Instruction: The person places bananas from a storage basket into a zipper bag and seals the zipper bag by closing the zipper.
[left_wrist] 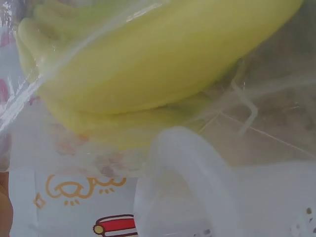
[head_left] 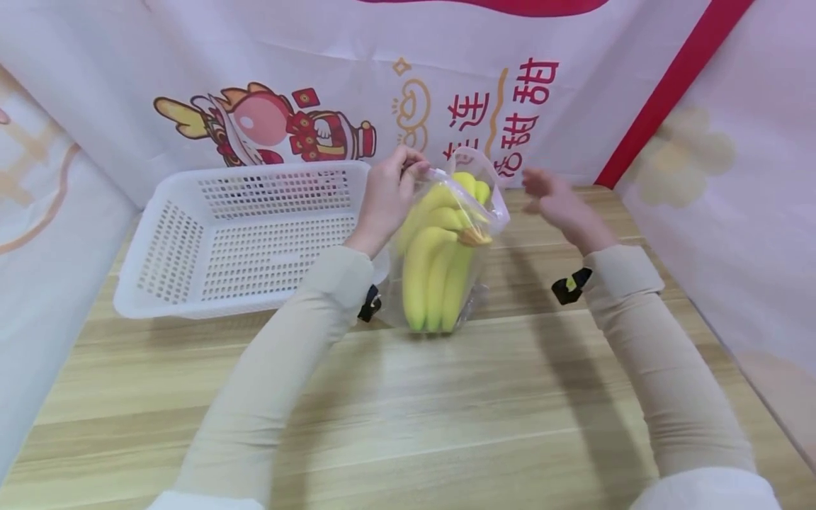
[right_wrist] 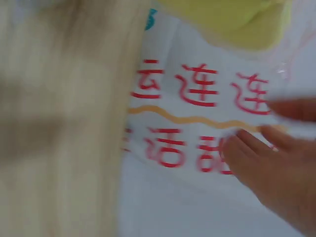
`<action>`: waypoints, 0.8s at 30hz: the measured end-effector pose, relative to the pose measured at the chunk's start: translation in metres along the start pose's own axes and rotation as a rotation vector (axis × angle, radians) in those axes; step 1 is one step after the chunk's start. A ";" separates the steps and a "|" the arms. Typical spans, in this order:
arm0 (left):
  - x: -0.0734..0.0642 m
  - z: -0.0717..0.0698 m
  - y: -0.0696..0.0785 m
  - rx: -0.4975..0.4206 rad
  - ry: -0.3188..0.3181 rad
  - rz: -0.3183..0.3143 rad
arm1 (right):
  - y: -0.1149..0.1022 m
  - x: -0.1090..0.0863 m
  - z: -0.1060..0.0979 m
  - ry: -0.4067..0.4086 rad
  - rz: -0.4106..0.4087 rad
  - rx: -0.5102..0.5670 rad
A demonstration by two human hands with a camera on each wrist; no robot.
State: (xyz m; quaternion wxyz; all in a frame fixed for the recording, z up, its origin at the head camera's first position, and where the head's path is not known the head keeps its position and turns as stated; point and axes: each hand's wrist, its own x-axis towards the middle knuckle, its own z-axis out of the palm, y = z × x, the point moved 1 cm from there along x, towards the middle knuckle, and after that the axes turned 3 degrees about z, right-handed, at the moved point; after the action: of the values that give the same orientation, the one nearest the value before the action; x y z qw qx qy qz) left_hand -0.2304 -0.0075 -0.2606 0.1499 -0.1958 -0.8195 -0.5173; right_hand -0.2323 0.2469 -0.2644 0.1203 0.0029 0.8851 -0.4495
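A clear plastic bag (head_left: pixel 473 283) stands on the table with bunches of yellow bananas (head_left: pixel 430 280) inside it. The bag's mouth gapes at the top, its whitish rim (head_left: pixel 501 212) spread toward the right. With thumb and fingers my left hand (head_left: pixel 387 198) pinches the left edge of that rim. Off to the right of the bag, my right hand (head_left: pixel 564 205) hangs in the air, touching nothing, its fingers extended and a little blurred. The left wrist view shows the bananas (left_wrist: pixel 148 64) close up through the clear film; the left fingers are mostly out of that view.
Left of the bag, a white perforated plastic basket (head_left: pixel 159 312) sits on the wooden table (head_left: pixel 395 425). A printed white cloth (head_left: pixel 357 64) rises behind as a backdrop, and more cloth (head_left: pixel 752 248) borders the right side. Black wrist straps (head_left: pixel 567 289) show at the cuffs.
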 end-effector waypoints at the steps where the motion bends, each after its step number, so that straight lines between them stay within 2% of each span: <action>1: 0.000 0.000 -0.001 -0.023 0.002 -0.013 | 0.007 0.002 0.003 -0.084 0.017 0.020; 3: 0.000 -0.001 -0.004 -0.064 -0.002 -0.042 | 0.016 0.007 0.012 -0.206 0.005 0.081; 4: 0.000 -0.001 -0.004 -0.083 -0.008 -0.055 | 0.020 0.009 0.016 -0.240 -0.002 0.113; 8: -0.001 -0.003 -0.007 -0.118 -0.025 -0.104 | 0.027 0.018 0.031 -0.301 -0.064 0.288; 13: -0.003 -0.006 -0.008 -0.135 -0.018 -0.141 | 0.024 0.022 0.044 -0.302 -0.137 0.430; 17: -0.003 -0.008 -0.007 -0.140 -0.008 -0.152 | 0.017 0.023 0.053 -0.229 -0.187 0.422; 19: -0.003 -0.007 -0.007 -0.154 -0.005 -0.166 | 0.014 0.023 0.058 -0.215 -0.220 0.458; 24: -0.004 -0.006 -0.006 -0.206 -0.007 -0.194 | 0.006 0.026 0.067 -0.236 -0.368 0.576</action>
State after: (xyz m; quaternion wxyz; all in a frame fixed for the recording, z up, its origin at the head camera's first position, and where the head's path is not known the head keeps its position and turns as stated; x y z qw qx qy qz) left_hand -0.2298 -0.0163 -0.2644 0.0754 -0.1317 -0.7776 -0.6101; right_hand -0.2427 0.1939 -0.3125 0.1329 -0.1743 0.6879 -0.6919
